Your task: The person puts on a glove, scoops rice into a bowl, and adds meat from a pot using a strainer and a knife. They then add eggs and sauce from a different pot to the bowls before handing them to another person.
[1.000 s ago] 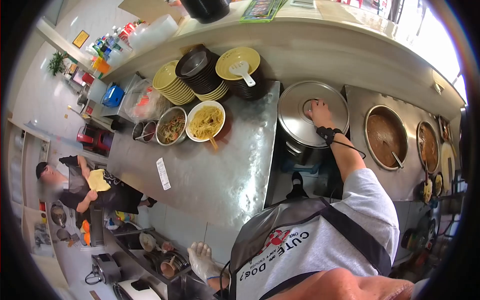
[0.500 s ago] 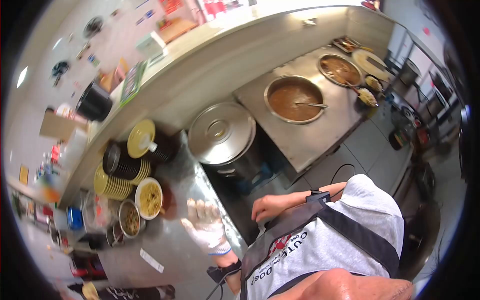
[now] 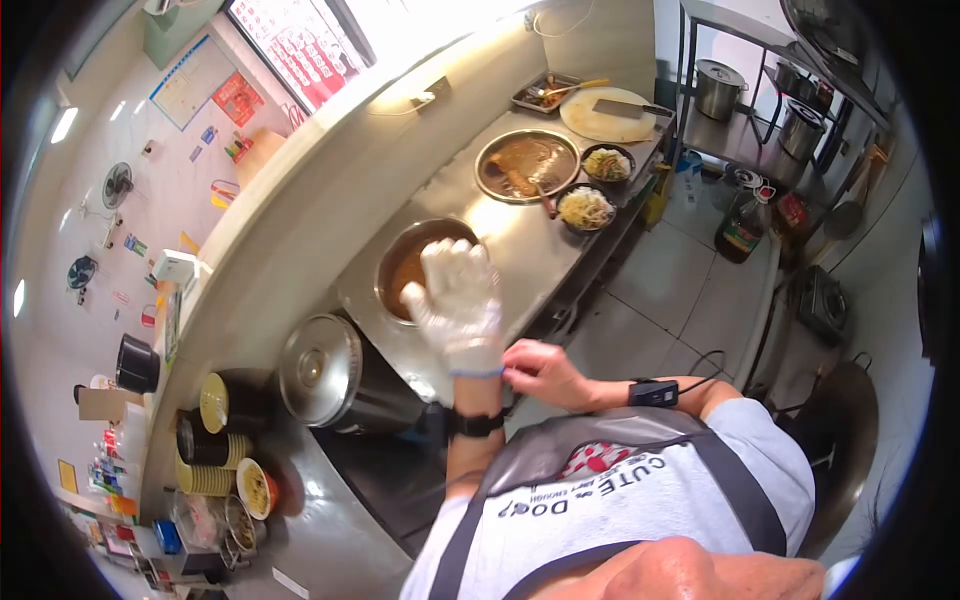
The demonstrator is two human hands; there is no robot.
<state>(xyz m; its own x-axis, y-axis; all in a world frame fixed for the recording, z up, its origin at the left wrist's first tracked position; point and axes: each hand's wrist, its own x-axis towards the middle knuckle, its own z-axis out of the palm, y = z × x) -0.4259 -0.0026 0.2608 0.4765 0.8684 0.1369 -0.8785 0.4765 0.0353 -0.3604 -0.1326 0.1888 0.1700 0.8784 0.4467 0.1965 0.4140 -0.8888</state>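
Observation:
My left hand (image 3: pixel 458 300) wears a whitish glove with a blue-edged cuff (image 3: pixel 476 372). Its fingers are spread and hold nothing; in the view it overlaps the right side of a round pot of brown sauce (image 3: pixel 400 265). Bare and curled, my right hand (image 3: pixel 545 375) has its fingertips at the glove's cuff, pinching its edge beside the left wrist. A dark band (image 3: pixel 476 424) circles the left wrist, and a black device (image 3: pixel 653 393) is strapped on the right one.
Beyond are a second sauce pot (image 3: pixel 527 167), two food bowls (image 3: pixel 586 208), and a cutting board (image 3: pixel 590 116) with a cleaver. A lidded steel pot (image 3: pixel 320 370), stacked plates (image 3: pixel 208 478) and a noodle bowl (image 3: pixel 256 489) are at left. A bottle (image 3: pixel 742 228) stands on the floor.
The view has turned toward the right. My gloved left hand has moved up and right, over the sauce pot in the view, and my right hand now meets its cuff.

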